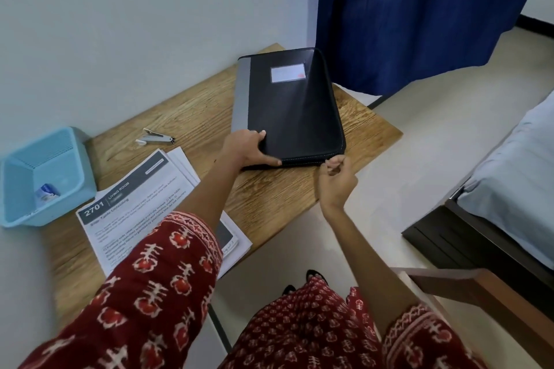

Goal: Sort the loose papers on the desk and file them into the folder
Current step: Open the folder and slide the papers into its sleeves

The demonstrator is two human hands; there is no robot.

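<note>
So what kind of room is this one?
Probably a bedroom with a small work corner: a bed stands at right, a blue curtain hangs behind, and a wooden desk sits against the wall.

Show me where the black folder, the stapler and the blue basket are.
black folder point(295, 105), head view, middle of its closed cover.
stapler point(156, 138), head view, on its metal body.
blue basket point(78, 156), head view, on its right wall.
</note>
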